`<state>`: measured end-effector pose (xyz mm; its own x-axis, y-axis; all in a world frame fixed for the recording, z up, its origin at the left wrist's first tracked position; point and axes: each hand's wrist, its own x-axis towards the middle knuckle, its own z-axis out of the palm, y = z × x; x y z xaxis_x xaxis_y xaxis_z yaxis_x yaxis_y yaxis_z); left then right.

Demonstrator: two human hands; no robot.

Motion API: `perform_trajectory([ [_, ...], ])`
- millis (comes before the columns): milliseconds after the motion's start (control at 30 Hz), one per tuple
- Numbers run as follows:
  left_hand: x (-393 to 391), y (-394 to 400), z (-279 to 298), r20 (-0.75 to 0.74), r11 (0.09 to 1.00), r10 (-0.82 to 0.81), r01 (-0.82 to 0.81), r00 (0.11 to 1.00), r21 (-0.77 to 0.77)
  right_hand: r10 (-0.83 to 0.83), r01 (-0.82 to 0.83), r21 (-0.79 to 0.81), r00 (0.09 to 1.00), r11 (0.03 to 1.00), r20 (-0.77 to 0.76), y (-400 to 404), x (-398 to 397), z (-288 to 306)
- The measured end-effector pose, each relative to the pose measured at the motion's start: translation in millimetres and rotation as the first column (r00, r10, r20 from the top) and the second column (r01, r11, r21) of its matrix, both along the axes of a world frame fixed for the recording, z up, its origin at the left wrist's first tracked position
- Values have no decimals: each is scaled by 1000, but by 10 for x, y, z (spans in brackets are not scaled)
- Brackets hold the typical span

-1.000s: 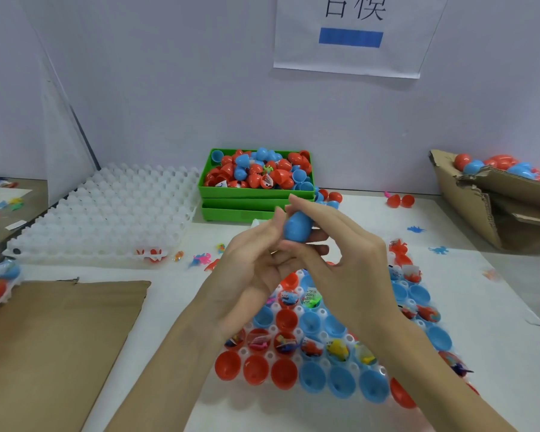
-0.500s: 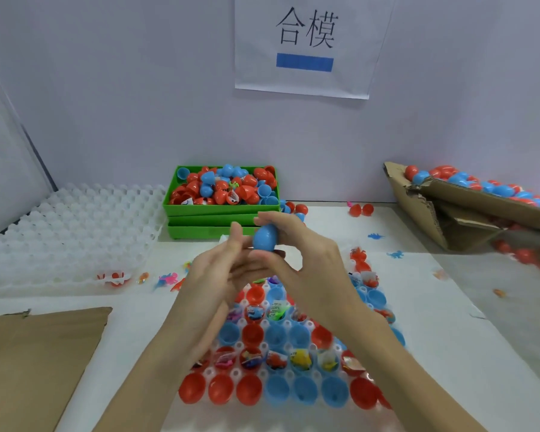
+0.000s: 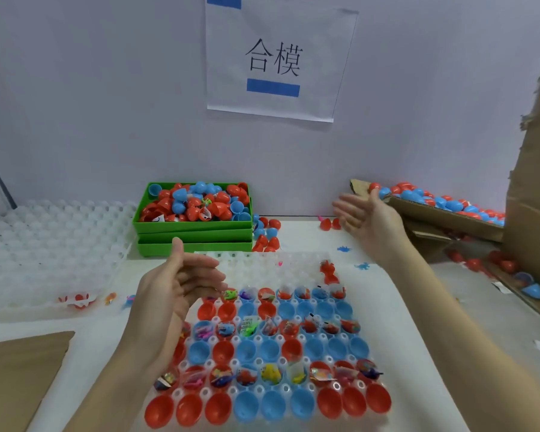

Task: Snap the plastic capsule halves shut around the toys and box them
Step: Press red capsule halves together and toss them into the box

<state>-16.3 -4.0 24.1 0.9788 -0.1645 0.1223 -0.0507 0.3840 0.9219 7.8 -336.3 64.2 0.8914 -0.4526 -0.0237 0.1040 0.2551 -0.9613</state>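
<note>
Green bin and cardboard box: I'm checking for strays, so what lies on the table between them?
In the head view, loose red and blue capsule halves lie beside the green bin; two more red halves lie nearer the cardboard box.

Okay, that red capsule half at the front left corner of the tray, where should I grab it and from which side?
Take the red capsule half by its rim, from above. It sits open side up in the tray, so a thumb-and-finger grip on the rim probably lifts it out.
</note>
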Motion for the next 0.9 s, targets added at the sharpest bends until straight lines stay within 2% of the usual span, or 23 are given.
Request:
perform_trajectory([
  [33,-4,4,4,2,1000,-1,1,1000,-1,-57,52,-144,998,988,-29,6,-53,-106],
  [100,-8,15,15,4,1000,-5,5,1000,-5,-147,119,-438,989,891,-30,22,-174,-304],
  [200,-15,15,25,10,1000,-7,7,1000,-3,-208,122,-775,978,620,-12,86,-309,-533],
  [267,-18,14,26,15,1000,-9,9,1000,14,-225,72,-882,973,465,-39,142,-369,-598],
  [367,-19,20,31,23,999,-17,16,1000,40,-199,-37,-944,974,329,-107,163,-452,-572],
  [500,-23,28,38,24,999,-16,15,1000,40,-128,-282,-938,942,202,-310,138,-572,-484],
  [600,-21,28,39,23,999,-20,19,1000,44,-140,-377,-918,909,121,-392,141,-601,-484],
  [733,-21,29,45,17,998,-32,31,999,47,-146,-397,-912,901,108,-409,112,-592,-486],
  [900,-7,31,9,-1,996,-38,38,999,82,-110,-333,-929,929,161,-352,75,-607,-483],
])
